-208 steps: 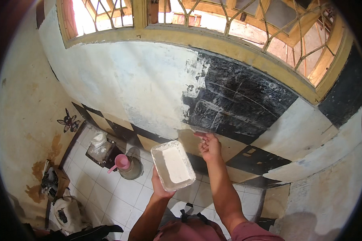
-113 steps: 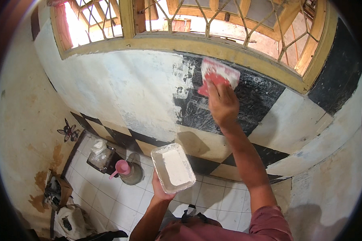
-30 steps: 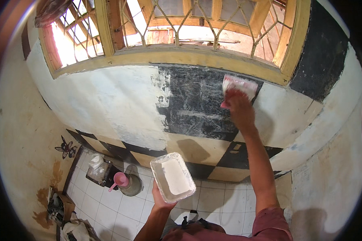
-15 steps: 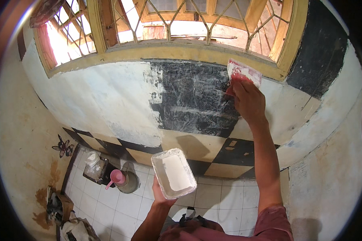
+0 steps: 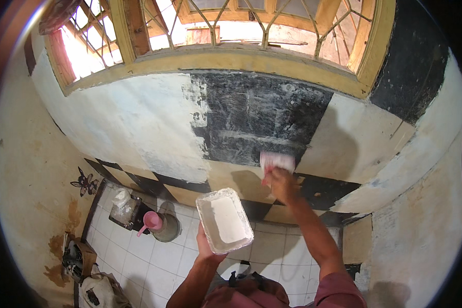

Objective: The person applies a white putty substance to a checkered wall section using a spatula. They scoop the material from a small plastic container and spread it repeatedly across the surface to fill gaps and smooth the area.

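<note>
Head view: the left fingers grasp a tray of white paste, the right fingers a red spreader.

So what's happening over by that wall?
A person's left hand holds up a tray with creamy white paste in it. The right hand grips a red-and-white scraper in front of the bottom edge of a dark wall patch. The scraper looks blurry, so I can't tell if it's touching. The patch has pale streaks, and the wall to its left is whitish.
</note>
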Tool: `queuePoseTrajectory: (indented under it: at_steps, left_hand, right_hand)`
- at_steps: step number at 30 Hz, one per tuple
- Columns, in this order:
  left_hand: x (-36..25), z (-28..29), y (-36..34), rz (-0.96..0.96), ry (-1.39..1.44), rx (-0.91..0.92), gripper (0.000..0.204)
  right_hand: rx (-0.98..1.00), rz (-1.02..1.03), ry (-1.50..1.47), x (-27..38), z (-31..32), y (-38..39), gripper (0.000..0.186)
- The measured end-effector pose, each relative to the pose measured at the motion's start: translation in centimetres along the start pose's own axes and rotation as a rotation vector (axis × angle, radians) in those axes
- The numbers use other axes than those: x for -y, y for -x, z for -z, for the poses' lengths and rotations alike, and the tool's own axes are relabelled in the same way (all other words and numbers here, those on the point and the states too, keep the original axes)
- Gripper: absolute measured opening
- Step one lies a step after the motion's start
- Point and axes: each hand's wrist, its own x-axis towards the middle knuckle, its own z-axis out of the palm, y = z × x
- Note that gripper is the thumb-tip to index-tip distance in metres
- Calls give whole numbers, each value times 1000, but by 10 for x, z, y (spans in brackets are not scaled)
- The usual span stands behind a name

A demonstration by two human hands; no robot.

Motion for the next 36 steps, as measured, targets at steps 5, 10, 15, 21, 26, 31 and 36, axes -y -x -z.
queuePoseTrajectory:
  at_steps: [5,10,15,21,26,31,36]
  left_hand:
    - [11,-10,-3,32,36,-22,57]
    - [27,-12,-16,72,54,12,58]
    - [27,-7,-22,53,27,57,62]
    - [33,-10,-20,49,14,36,63]
    - [34,-17,-19,49,73,27,64]
    - [43,-9,-27,-4,55,103,57]
    - [49,5,-29,-23,52,37,53]
  right_hand:
    - [-138,-93,236,-34,92,-91,14]
    - [27,162,413,-87,-27,17,16]
    - [296,-66,21,-32,-46,68,12]
    - [62,-596,-870,20,108,-44,8]
    - [186,-963,-1606,91,140,-57,17]
    - [413,-1181,-1712,114,90,-21,37]
    - [516,-1206,-1784,112,75,-19,42]
